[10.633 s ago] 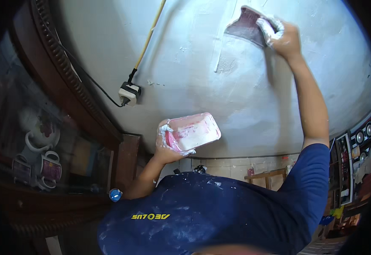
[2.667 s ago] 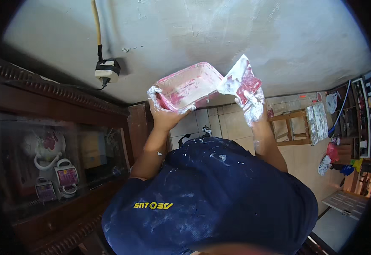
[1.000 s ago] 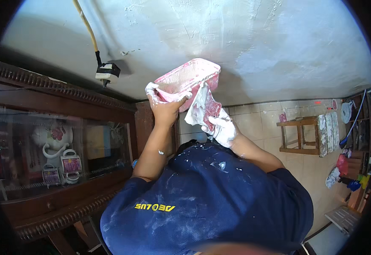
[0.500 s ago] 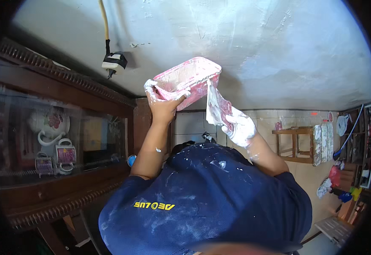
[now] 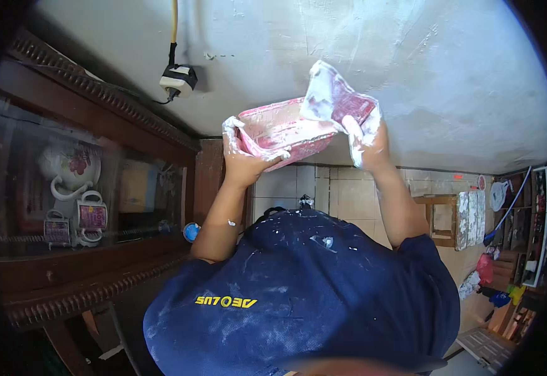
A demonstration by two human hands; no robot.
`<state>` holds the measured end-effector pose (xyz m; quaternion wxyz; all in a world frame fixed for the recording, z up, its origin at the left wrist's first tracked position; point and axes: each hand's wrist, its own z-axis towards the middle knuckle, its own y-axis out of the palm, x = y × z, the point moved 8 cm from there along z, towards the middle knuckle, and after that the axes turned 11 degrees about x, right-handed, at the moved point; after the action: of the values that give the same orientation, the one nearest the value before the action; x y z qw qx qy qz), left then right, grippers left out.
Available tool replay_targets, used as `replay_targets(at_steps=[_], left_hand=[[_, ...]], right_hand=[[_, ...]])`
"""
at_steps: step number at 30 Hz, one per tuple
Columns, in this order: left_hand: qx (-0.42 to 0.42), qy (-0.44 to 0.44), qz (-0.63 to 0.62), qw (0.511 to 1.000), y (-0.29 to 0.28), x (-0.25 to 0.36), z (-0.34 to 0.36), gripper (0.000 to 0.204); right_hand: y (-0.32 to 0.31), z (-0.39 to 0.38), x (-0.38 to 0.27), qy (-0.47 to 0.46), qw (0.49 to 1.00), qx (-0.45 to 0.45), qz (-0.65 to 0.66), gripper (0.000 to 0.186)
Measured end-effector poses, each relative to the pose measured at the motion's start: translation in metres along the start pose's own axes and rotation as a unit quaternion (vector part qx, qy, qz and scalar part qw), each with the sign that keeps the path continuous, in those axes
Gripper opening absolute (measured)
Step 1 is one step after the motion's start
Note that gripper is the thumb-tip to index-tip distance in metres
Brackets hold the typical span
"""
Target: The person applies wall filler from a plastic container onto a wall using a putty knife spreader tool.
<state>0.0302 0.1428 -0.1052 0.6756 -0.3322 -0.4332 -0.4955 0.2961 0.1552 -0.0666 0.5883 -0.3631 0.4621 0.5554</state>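
My left hand [image 5: 242, 158], smeared with white plaster, grips the near end of a pink plastic tray [image 5: 279, 128] and holds it up in front of the white plastered surface [image 5: 448, 75]. My right hand [image 5: 364, 135], also coated in plaster, holds a flat pink-stained trowel [image 5: 336, 97]. The blade is tilted over the tray's right end and touches its rim. My dark blue, paint-spattered shirt [image 5: 311, 294] fills the lower middle of the view.
A white socket box [image 5: 178, 79] on a yellow cable [image 5: 174, 25] hangs on the plaster at upper left. A dark wooden glass-front cabinet [image 5: 98, 250] with a teapot [image 5: 70, 169] and cups stands at left. A wooden stool [image 5: 439, 216] stands on the tiled floor at right.
My right hand has lifted the trowel from beside and below the tray up onto its right end. The tray in my left hand has stayed about where it was.
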Motion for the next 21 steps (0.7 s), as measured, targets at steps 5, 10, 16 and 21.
replay_targets(at_steps=[5,10,16,21], left_hand=[[0.001,0.007,0.04,0.999,-0.018,0.003,0.007,0.09],[0.042,-0.06,-0.038,0.997,-0.035,-0.017,0.008,0.091],[0.01,-0.037,0.033,0.999,-0.045,-0.036,0.009,0.091],[0.01,0.002,0.082,0.997,-0.049,-0.026,0.014,0.094]], right_hand=[[0.026,-0.051,-0.005,-0.319,0.849,-0.134,-0.399,0.043],[0.037,-0.072,-0.015,-0.314,0.813,-0.253,-0.42,0.046],[0.024,-0.054,-0.022,-0.172,0.913,-0.169,-0.329,0.038],[0.009,-0.03,0.008,0.103,0.984,0.041,0.138,0.044]])
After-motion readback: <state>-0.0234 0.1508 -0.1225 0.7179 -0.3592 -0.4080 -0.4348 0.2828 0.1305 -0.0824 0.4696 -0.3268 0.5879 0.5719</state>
